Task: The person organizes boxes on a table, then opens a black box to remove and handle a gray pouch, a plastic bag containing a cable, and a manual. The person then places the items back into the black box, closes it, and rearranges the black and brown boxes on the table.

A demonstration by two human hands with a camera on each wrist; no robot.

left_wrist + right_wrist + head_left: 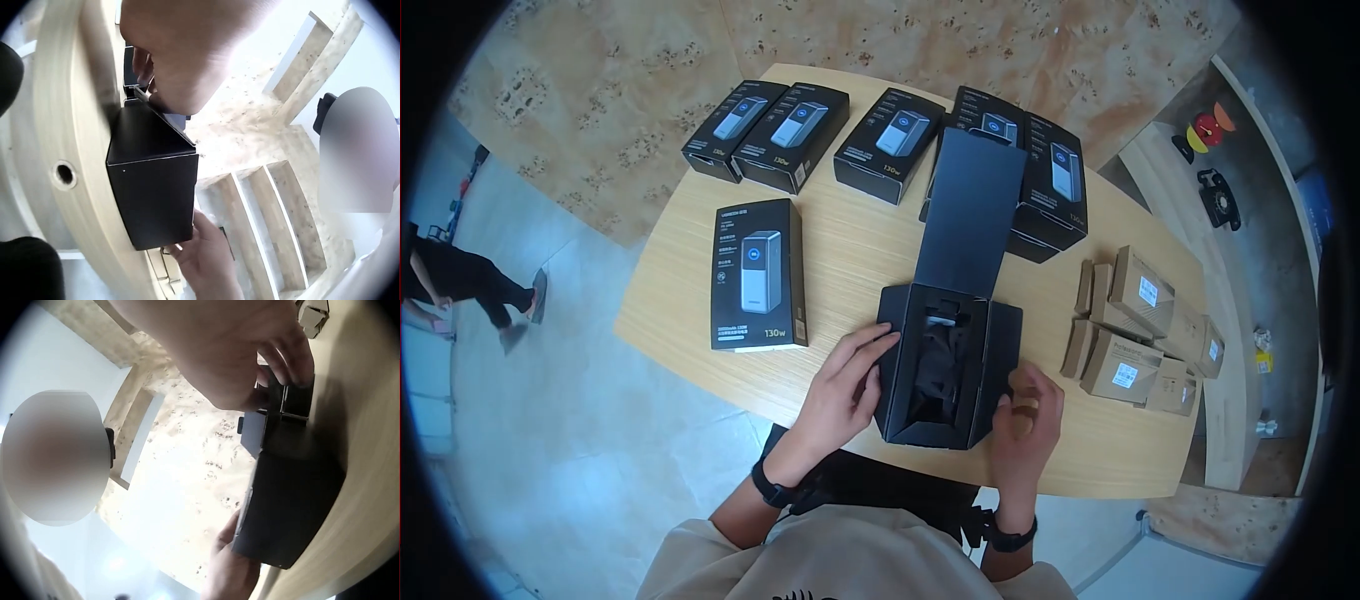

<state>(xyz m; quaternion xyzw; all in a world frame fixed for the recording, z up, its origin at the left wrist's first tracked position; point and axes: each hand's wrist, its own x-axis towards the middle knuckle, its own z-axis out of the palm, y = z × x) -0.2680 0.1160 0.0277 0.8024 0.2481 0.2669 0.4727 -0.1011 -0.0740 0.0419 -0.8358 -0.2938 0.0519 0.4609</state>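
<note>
A black box stands with its long lid raised away from the person and its side panels spread out. Inside its recess lies a black item, its kind hidden by the dark wrapping. My left hand rests on the left side panel, fingertips at its edge. At the right panel, my right hand touches the edge with bent, relaxed fingers. In the left wrist view the box's black end face shows, with the right hand beside it. The right wrist view shows the left hand at the box's other side.
A closed black power bank box marked 130W lies to the left. Several similar boxes line the far side of the table. Small brown cartons are grouped at the right. Shelves stand beyond; a person is at far left.
</note>
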